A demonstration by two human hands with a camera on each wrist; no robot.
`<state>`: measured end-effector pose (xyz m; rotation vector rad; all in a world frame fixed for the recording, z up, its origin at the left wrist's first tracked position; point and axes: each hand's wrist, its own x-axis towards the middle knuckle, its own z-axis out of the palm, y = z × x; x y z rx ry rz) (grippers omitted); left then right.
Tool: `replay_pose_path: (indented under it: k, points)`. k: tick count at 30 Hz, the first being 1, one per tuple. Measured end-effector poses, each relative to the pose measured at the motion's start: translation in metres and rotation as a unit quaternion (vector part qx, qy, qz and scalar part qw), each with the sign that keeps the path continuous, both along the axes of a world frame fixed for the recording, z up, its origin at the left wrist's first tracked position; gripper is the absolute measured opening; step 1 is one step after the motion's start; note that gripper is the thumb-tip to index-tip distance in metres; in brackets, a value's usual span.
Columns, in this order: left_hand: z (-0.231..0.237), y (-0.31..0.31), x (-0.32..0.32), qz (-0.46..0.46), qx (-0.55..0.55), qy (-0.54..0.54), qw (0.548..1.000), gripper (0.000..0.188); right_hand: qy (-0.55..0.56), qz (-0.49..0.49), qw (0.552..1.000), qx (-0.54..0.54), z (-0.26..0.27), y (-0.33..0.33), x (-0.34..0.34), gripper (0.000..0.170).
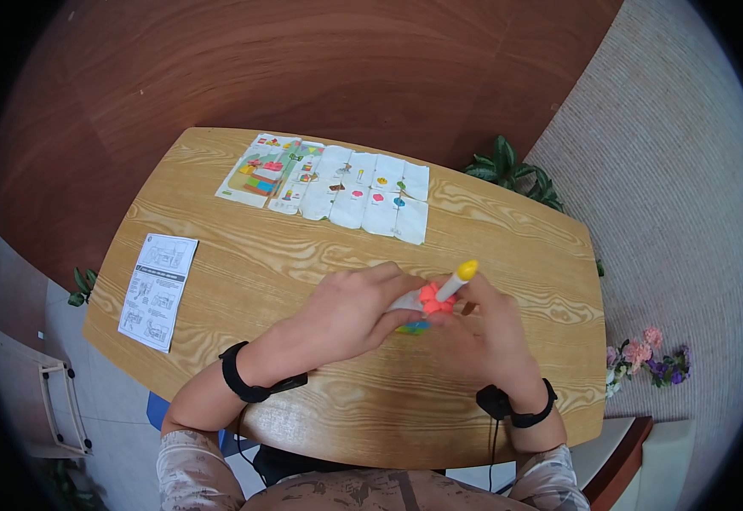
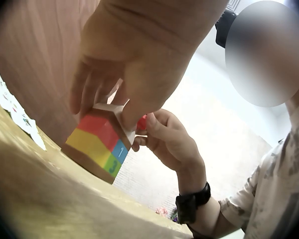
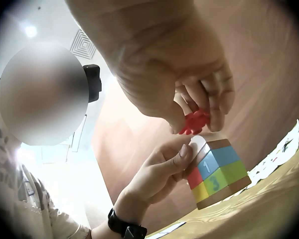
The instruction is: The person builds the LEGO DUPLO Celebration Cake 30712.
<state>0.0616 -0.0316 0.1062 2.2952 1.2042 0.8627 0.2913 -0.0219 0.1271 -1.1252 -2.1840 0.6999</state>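
Over the front half of the table, my left hand (image 1: pixel 350 311) grips the white top of a toy block cake (image 2: pixel 94 137). Its stacked blocks are red, blue, yellow and green between brown layers, with the digits 1 and 3 on two of them (image 3: pixel 213 174). My right hand (image 1: pixel 490 336) pinches a coral-red flower-shaped piece (image 3: pixel 195 122) right at the cake's white top. A white toy candle with a yellow tip (image 1: pixel 458 279) rises from the flower piece in the head view. Fingers hide part of the cake.
A colourful fold-out picture sheet (image 1: pixel 329 189) lies along the table's far edge. A black-and-white printed leaflet (image 1: pixel 158 292) is at the left. Beyond the wooden table (image 1: pixel 261 255) are green plants (image 1: pixel 507 166), pink and purple flowers (image 1: pixel 644 353) and a chair at the lower right.
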Motion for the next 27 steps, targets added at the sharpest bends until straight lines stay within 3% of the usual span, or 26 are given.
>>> replay_pose_path:
  k: [4,10,19,22,27]
  points:
    - [0.003,0.000,0.002,0.006,0.050,-0.025,0.998,0.030,0.077,-0.017,0.997,-0.011,0.003,0.002,0.007,0.038]
    - [-0.001,0.002,0.004,-0.014,0.142,-0.086,0.986,0.022,0.111,-0.025,0.993,-0.023,0.008,0.000,0.009,0.035]
    - [0.004,-0.007,0.007,-0.002,0.032,-0.113,0.993,0.029,0.188,0.026,0.981,-0.037,-0.003,-0.002,0.002,0.035]
    - [0.006,-0.008,0.009,0.017,0.023,-0.157,0.987,0.033,0.199,0.042,0.979,-0.034,-0.006,0.000,0.003,0.033]
    - [0.000,-0.003,0.004,0.001,0.065,-0.144,0.987,0.034,0.191,0.041,0.980,-0.034,-0.005,0.001,0.001,0.034]
